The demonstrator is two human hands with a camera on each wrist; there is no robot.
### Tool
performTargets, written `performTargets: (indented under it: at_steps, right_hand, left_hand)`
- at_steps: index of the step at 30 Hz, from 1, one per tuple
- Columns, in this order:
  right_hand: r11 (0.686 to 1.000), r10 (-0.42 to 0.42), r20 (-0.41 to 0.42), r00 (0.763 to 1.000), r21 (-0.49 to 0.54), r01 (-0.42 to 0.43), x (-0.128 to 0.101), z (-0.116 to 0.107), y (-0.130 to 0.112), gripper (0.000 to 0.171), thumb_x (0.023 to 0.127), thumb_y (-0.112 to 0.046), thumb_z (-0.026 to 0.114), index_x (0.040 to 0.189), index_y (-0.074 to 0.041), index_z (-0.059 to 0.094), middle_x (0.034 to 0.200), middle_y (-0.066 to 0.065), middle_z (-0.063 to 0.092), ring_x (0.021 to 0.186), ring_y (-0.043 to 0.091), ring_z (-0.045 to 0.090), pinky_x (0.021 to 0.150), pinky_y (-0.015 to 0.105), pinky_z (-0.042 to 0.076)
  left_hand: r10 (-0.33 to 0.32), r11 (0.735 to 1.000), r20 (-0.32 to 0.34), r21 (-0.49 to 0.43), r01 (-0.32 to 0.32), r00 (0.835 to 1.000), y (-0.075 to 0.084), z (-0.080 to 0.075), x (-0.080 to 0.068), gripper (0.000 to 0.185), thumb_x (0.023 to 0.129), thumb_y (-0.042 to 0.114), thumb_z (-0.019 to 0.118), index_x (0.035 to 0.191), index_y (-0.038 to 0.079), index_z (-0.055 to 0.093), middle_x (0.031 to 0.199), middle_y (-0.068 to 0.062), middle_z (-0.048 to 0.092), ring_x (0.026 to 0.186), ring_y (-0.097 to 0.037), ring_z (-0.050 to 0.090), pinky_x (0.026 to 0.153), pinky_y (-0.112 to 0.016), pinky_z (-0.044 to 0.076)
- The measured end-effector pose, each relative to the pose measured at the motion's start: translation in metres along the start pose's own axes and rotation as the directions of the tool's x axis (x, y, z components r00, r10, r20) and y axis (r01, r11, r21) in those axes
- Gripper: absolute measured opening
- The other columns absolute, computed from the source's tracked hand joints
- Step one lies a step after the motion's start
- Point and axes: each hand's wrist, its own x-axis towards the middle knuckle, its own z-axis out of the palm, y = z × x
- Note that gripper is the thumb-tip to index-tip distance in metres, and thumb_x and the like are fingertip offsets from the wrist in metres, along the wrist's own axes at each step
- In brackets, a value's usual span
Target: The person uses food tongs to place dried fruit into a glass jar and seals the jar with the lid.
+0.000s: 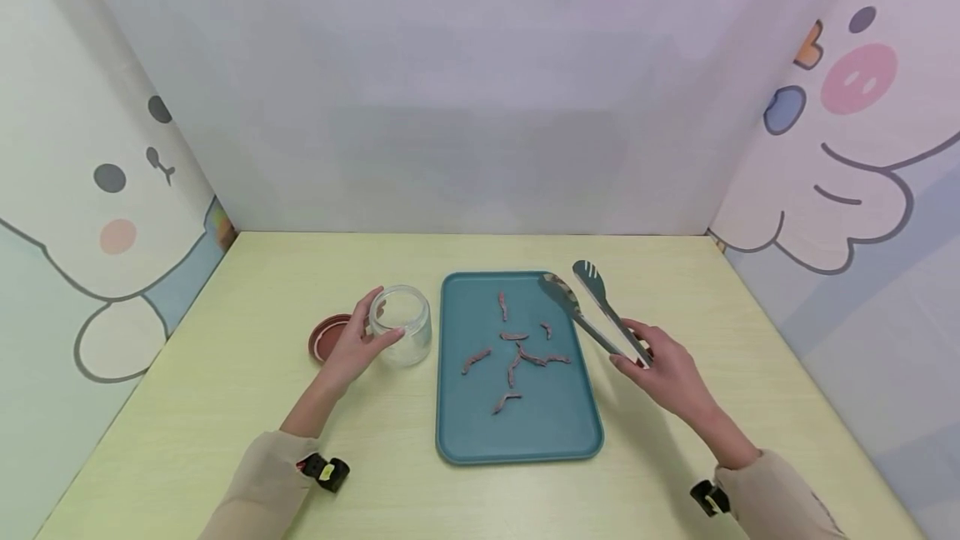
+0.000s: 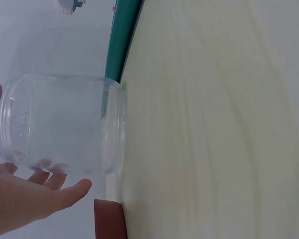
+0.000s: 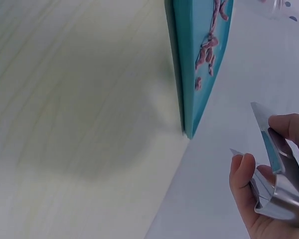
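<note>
A clear glass jar (image 1: 402, 324) stands upright and lidless on the table left of a teal tray (image 1: 552, 430). My left hand (image 1: 357, 343) curves round the jar's left side, fingers touching the glass; in the left wrist view the jar (image 2: 65, 124) sits just above my fingertips (image 2: 65, 186). Several small reddish-brown strips (image 1: 517, 352) lie scattered on the tray. My right hand (image 1: 663, 369) grips the rear end of metal tongs (image 1: 592, 307), whose open tips hover over the tray's far right corner. In the right wrist view the tongs (image 3: 279, 186) sit between thumb and fingers.
A dark red lid (image 1: 328, 337) lies flat on the table just left of the jar, partly behind my left hand. Cartoon-printed panels wall in the pale yellow table (image 1: 225, 407) at left, right and back.
</note>
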Motion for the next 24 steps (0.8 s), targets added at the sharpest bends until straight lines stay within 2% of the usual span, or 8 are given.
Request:
performTargets:
  at_steps: [13, 18, 24]
  right_hand:
    - [1.0, -0.002, 0.114, 0.993, 0.028, -0.001, 0.015, 0.031, -0.024, 0.049, 0.073, -0.014, 0.072, 0.116, 0.001, 0.053, 0.08, 0.009, 0.052, 0.053, 0.009, 0.04, 0.043, 0.023, 0.034]
    - [0.999, -0.024, 0.139, 0.99, 0.028, 0.02, 0.017, 0.043, -0.029, 0.048, 0.073, -0.012, 0.072, 0.115, 0.002, 0.054, 0.075, 0.006, 0.05, 0.052, 0.008, 0.037, 0.043, 0.022, 0.033]
    - [0.999, -0.032, 0.152, 0.988, 0.046, 0.025, 0.018, 0.05, -0.034, 0.045, 0.073, -0.01, 0.072, 0.114, 0.002, 0.056, 0.08, 0.005, 0.053, 0.052, 0.008, 0.036, 0.043, 0.022, 0.033]
  left_hand:
    - [0.008, 1.0, 0.006, -0.01, -0.008, 1.0, -0.002, 0.0, 0.001, 0.071, 0.085, 0.015, 0.059, 0.14, 0.007, 0.014, 0.141, -0.018, 0.017, 0.128, -0.034, 0.015, 0.1, -0.049, 0.019]
    - [0.013, 1.0, 0.005, -0.016, -0.013, 1.0, -0.001, 0.0, 0.001, 0.071, 0.085, 0.014, 0.059, 0.14, 0.007, 0.014, 0.141, -0.019, 0.017, 0.128, -0.034, 0.014, 0.099, -0.049, 0.019]
    - [0.011, 1.0, 0.004, -0.01, -0.011, 1.0, -0.001, -0.001, 0.0, 0.071, 0.086, 0.014, 0.059, 0.14, 0.007, 0.014, 0.141, -0.019, 0.017, 0.128, -0.034, 0.015, 0.099, -0.049, 0.019]
